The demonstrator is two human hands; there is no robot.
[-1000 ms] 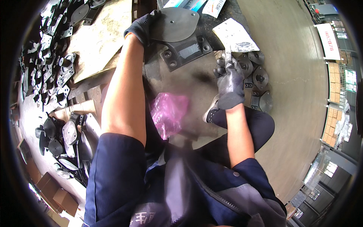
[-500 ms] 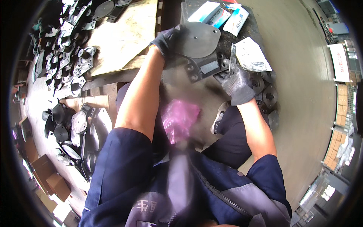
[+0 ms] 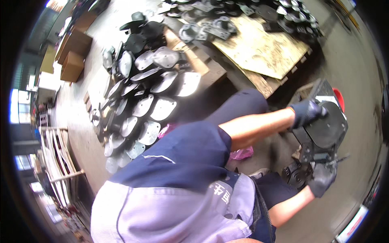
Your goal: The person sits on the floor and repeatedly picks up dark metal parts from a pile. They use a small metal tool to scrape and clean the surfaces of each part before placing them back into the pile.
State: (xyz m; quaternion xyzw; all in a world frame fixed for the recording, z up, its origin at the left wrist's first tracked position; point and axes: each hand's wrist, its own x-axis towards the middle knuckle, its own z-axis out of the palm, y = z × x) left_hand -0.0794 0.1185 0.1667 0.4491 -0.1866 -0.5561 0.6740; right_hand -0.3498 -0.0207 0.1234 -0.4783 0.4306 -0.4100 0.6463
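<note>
The gloved left hand (image 3: 306, 112) curls its fingers over the upper edge of the round dark metal disc (image 3: 327, 128), which lies flat beside the red tub (image 3: 339, 98), while the gloved right hand (image 3: 322, 179) below the disc closes around a thin tool (image 3: 334, 160), near the black flanged part (image 3: 297, 175).

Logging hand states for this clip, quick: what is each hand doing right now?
Left hand: gloved, closed on the rim of the round dark metal disc.
Right hand: gloved, curled around a small tool; the grip itself is blurred.
</note>
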